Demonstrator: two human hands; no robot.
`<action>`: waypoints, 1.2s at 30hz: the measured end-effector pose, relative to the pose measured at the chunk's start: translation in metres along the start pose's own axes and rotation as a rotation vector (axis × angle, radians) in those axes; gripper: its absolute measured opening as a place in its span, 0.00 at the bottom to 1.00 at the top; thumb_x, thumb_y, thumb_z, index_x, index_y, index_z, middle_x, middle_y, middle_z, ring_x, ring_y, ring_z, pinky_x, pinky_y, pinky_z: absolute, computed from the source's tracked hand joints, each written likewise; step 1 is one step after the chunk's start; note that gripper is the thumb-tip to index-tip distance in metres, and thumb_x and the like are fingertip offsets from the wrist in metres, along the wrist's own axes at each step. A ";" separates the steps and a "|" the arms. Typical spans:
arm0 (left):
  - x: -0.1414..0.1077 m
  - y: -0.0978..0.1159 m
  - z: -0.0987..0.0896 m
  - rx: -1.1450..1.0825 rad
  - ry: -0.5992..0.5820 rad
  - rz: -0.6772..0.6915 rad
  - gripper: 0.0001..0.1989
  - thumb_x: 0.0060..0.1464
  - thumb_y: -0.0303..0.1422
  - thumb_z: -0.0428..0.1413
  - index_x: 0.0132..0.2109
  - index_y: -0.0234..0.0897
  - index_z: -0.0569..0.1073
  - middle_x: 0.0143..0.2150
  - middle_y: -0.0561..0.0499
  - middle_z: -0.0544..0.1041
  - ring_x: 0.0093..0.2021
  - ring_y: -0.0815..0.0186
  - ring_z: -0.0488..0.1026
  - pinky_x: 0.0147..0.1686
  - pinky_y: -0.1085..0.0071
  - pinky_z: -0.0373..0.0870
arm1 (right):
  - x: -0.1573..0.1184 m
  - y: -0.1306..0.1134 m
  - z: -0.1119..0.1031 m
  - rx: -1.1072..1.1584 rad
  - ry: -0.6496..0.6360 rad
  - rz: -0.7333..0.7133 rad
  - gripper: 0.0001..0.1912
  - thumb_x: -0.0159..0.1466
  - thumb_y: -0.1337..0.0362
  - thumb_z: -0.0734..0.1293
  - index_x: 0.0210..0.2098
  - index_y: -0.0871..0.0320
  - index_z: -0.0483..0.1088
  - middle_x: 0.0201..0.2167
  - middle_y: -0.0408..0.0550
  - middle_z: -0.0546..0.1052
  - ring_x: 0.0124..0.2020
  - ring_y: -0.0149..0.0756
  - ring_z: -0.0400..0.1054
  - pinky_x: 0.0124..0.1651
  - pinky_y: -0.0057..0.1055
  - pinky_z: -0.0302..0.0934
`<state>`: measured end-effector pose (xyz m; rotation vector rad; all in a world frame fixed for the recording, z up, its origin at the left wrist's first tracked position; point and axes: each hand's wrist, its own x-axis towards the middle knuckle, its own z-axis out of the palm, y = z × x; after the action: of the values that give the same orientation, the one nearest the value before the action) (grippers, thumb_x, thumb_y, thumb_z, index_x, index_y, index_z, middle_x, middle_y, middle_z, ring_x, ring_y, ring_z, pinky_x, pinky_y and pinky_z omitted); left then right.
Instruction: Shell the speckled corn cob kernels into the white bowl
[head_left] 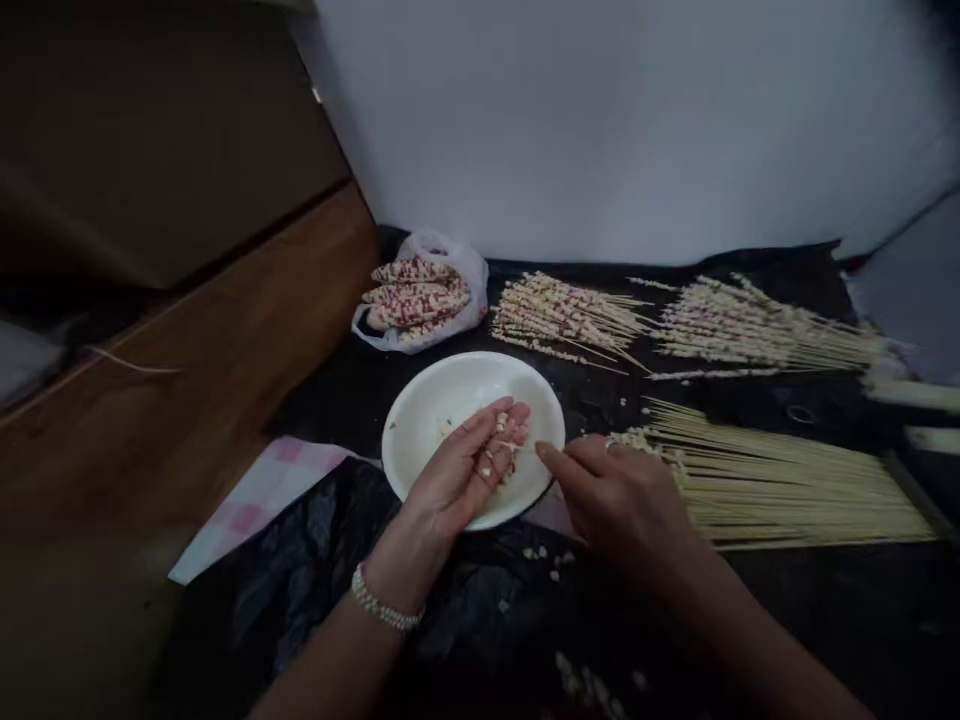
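While the right hand (619, 500) pinches a thin skewer (517, 447) lying left-right, its tip points into the cupped left hand (469, 470), which cradles loose kernels (501, 422) over the white bowl's (420, 420) near rim.

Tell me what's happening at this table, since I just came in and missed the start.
A person is working over a white bowl. The left hand lies palm-up over it holding loose corn kernels, while the right hand holds a thin skewer against them. Bare skewers lie to the right, loaded skewers behind, and speckled corn cobs in a bag.
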<state>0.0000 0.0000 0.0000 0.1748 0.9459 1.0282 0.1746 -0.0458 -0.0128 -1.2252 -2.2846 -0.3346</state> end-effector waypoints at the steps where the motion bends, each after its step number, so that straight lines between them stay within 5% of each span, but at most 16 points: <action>1: 0.001 -0.001 -0.001 0.008 -0.013 0.003 0.11 0.66 0.22 0.51 0.49 0.26 0.77 0.49 0.35 0.81 0.44 0.63 0.82 0.45 0.74 0.79 | 0.000 0.000 0.001 -0.015 0.003 0.001 0.17 0.62 0.77 0.62 0.45 0.61 0.77 0.28 0.45 0.76 0.27 0.38 0.64 0.32 0.35 0.50; 8: 0.003 -0.002 -0.007 -0.001 -0.093 -0.008 0.11 0.63 0.21 0.53 0.49 0.23 0.78 0.50 0.34 0.81 0.55 0.55 0.78 0.56 0.64 0.75 | -0.002 0.002 0.007 -0.086 0.056 0.082 0.16 0.66 0.76 0.60 0.45 0.60 0.78 0.26 0.44 0.75 0.26 0.34 0.64 0.30 0.34 0.48; 12: 0.004 -0.002 -0.008 0.029 -0.139 -0.009 0.18 0.53 0.12 0.55 0.49 0.23 0.78 0.49 0.36 0.82 0.55 0.56 0.78 0.58 0.67 0.73 | -0.002 0.004 0.007 -0.082 0.059 0.112 0.16 0.66 0.75 0.61 0.45 0.59 0.78 0.27 0.45 0.76 0.25 0.34 0.65 0.30 0.34 0.49; 17: 0.005 -0.004 -0.009 0.070 -0.152 0.006 0.17 0.53 0.11 0.56 0.47 0.25 0.79 0.44 0.39 0.83 0.49 0.62 0.81 0.52 0.76 0.76 | -0.001 0.004 0.005 -0.034 0.073 0.149 0.15 0.67 0.73 0.62 0.45 0.58 0.79 0.28 0.45 0.78 0.25 0.33 0.67 0.29 0.33 0.50; 27: 0.005 -0.003 -0.008 0.041 -0.094 0.010 0.12 0.59 0.19 0.56 0.48 0.27 0.80 0.39 0.41 0.83 0.37 0.68 0.81 0.40 0.76 0.79 | -0.001 0.005 0.000 0.031 0.116 0.172 0.14 0.69 0.71 0.62 0.47 0.58 0.78 0.29 0.45 0.79 0.27 0.32 0.69 0.29 0.30 0.53; 36: 0.005 -0.002 -0.007 0.014 -0.098 0.020 0.11 0.58 0.17 0.56 0.45 0.25 0.80 0.40 0.40 0.82 0.38 0.67 0.81 0.40 0.77 0.79 | 0.000 0.005 0.001 0.026 0.102 0.166 0.14 0.69 0.70 0.62 0.47 0.58 0.78 0.28 0.46 0.78 0.27 0.31 0.70 0.29 0.29 0.53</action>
<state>-0.0032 0.0005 -0.0081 0.2443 0.8641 1.0232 0.1786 -0.0429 -0.0136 -1.3433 -2.0791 -0.2988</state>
